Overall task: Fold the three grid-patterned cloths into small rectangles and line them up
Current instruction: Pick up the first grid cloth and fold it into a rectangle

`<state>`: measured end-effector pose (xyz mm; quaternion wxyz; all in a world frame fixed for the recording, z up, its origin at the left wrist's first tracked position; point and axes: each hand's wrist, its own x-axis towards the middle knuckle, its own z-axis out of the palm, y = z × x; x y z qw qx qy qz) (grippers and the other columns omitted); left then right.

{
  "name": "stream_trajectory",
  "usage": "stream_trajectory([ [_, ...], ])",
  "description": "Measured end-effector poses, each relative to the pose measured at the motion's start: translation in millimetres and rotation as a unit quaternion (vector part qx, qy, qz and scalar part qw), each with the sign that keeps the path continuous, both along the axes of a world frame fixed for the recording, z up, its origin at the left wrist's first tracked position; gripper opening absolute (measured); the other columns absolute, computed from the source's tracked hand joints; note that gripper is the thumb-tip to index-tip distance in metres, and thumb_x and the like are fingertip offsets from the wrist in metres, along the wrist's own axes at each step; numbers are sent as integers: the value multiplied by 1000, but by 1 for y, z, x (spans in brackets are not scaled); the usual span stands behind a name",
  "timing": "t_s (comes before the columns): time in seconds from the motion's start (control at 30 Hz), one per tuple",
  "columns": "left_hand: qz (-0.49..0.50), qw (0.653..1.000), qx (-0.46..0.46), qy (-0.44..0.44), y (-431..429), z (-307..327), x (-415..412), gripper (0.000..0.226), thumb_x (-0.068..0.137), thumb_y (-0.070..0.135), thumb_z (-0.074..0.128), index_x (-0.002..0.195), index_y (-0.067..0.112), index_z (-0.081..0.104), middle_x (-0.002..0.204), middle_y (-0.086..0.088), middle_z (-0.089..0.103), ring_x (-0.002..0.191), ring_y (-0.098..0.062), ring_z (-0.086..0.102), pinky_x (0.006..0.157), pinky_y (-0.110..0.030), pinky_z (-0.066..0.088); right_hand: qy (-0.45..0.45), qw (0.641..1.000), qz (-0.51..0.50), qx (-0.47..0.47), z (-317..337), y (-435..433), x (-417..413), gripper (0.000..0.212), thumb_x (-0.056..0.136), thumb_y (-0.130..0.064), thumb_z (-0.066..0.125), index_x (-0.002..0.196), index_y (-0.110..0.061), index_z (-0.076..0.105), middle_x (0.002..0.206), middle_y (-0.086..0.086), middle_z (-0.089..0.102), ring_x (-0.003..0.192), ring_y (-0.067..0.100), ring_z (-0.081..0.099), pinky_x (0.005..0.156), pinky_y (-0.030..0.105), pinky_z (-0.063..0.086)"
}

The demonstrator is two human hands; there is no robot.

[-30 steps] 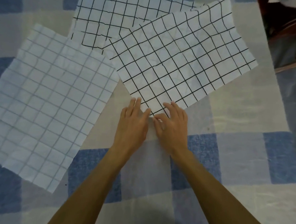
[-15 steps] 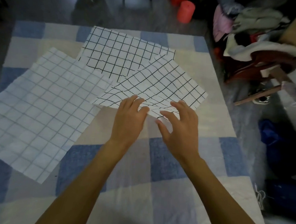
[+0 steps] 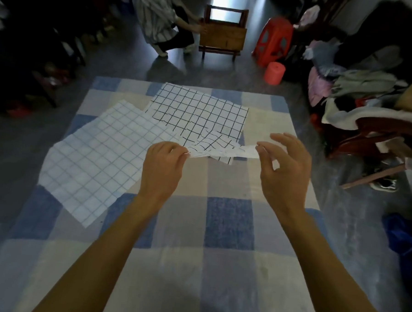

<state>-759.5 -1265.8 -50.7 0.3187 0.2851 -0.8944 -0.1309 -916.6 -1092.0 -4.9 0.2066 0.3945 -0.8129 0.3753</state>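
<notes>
Head view. The left hand [image 3: 162, 168] and right hand [image 3: 285, 169] each pinch one end of the near edge of a white cloth with a bold black grid [image 3: 215, 144]. It is raised off the blue-and-beige checked blanket [image 3: 229, 228] and stretched between them, so that it appears crumpled and nearly edge-on. The left hand's fingers are curled over the pinch. The right hand grips between thumb and forefinger, its other fingers spread loosely. Behind the held cloth a second white cloth with a black grid [image 3: 202, 110] lies flat and unfolded, and the far part of the held cloth overlaps its near right corner in this view. To the left a white cloth with a faint grey grid [image 3: 100, 155] lies flat and unfolded, its far corner over the second cloth's left edge. Beyond the blanket are a wooden stool [image 3: 222, 35], a red plastic stool [image 3: 274, 40] and a heap of clothing [image 3: 361, 92].
</notes>
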Motion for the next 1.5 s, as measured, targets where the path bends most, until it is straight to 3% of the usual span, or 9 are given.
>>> stream_trajectory([
  [0.1,19,1000,-10,7,9,21,12,10,89,14,63,90,7,70,88,-9,69,85,-27,61,84,-42,43,-17,999,-26,-37,8,22,-8,18,91,-27,61,97,-16,74,113,5,66,114,24,55,99,42,40],
  [0.23,40,998,-43,26,20,50,26,13,91,18,61,90,8,69,87,-8,68,83,-25,60,81,-41,44,-14,997,-33,-73,19,44,-15,18,89,-27,64,93,-13,75,110,6,67,109,21,56,94,37,42],
  [0.53,86,983,-97,131,60,109,52,17,93,21,58,93,9,70,90,-7,69,85,-24,61,82,-45,48,-11,993,-25,-117,45,79,-12,21,92,-28,61,99,-11,73,113,7,65,111,23,55,97,43,44],
  [0.7,106,965,-162,177,73,128,60,18,92,19,59,88,6,70,84,-8,68,82,-20,57,77,-34,44,2,988,-18,-152,54,83,-16,24,92,-29,60,98,-10,73,111,8,66,108,23,57,95,34,42],
  [0.83,102,961,-192,172,59,135,66,22,93,22,59,86,5,70,82,-10,68,79,-22,59,76,-31,43,-13,989,-27,-148,58,75,-20,28,92,-36,58,97,-12,73,110,7,66,107,19,55,93,20,34],
  [1.0,116,967,-174,147,22,128,55,23,94,24,58,90,5,70,85,-11,68,81,-23,58,77,-30,41,-15,992,-28,-121,48,40,-36,30,93,-37,56,98,-13,72,109,6,66,106,20,56,91,30,42],
  [1.13,99,977,-152,113,-29,108,28,25,94,25,55,90,5,70,85,-12,68,79,-25,58,77,-28,38,-12,997,-24,-77,25,3,-59,29,93,-35,57,95,-10,72,101,7,68,99,23,59,87,26,40],
  [1.27,83,988,-105,81,-84,69,-13,30,96,32,50,97,9,69,92,-11,69,86,-25,60,82,-37,42,-25,998,-51,-36,-1,-31,-85,26,92,-31,59,96,-9,72,102,9,68,98,25,59,86,30,42],
  [1.5,37,999,-22,30,-148,-19,-97,30,95,32,52,101,7,68,97,-12,69,92,-28,60,93,-37,39,-53,989,-113,78,-67,-73,-140,26,93,-34,57,97,-12,72,104,8,68,100,23,58,86,28,40],
])
